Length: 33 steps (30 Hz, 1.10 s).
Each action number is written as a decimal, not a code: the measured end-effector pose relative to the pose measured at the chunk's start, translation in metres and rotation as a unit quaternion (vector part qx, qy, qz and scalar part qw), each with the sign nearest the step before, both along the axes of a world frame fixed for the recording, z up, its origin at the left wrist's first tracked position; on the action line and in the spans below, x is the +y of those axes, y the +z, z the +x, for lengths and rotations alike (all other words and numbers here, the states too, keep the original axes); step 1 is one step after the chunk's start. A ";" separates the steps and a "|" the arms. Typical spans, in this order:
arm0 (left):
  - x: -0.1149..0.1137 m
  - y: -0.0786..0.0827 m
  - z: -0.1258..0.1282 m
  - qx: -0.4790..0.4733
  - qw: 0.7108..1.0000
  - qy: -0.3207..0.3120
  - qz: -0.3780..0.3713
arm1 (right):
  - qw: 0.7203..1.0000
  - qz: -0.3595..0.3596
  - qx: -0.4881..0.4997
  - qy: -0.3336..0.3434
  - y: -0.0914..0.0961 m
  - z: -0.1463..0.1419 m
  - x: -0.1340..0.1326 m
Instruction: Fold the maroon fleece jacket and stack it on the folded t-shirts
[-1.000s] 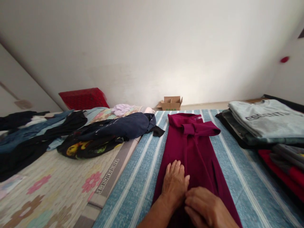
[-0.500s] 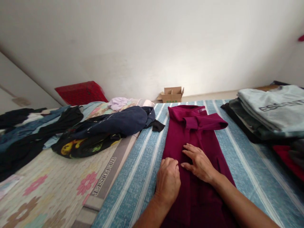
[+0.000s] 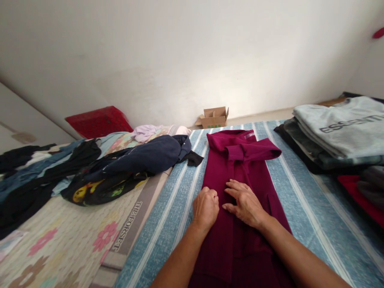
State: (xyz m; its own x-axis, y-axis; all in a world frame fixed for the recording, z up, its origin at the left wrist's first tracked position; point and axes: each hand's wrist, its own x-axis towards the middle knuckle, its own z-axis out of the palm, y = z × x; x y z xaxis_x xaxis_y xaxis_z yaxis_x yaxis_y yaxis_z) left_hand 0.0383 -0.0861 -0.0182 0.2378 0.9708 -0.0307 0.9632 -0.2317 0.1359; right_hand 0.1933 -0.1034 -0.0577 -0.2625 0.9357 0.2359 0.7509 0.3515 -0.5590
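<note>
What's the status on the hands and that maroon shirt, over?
Left hand curled at the edge of the maroon polo shirt. Right hand open, flat on the shirt. Shirt lying on a blue striped sheet. Navy garment bunched beside it, not on it.

shirt hem (image 3: pixel 231 278) — cut off, folded stack (image 3: pixel 339 132) — cropped

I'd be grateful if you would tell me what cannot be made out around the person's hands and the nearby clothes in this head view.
Head view:
Whether the left hand grips the maroon polo shirt: its curled fingers hide this.
The shirt's lower end: cut off by the bottom edge.
The grey sweatshirt's right side: cut off by the right edge.
The printed garment's full design: covered by the navy garment.
</note>
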 end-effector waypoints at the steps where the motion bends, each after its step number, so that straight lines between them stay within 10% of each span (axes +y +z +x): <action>1: 0.000 0.000 -0.001 0.002 1.000 -0.001 0.002 | 1.000 -0.002 0.001 -0.001 0.001 0.000 0.000; 24: 0.004 -0.002 0.003 0.097 0.983 -0.151 0.032 | 1.000 -0.010 0.012 0.002 0.001 0.002 0.001; 33: 0.022 0.001 -0.021 -0.115 0.991 -0.065 0.034 | 1.000 -0.013 0.009 -0.001 0.003 0.001 0.001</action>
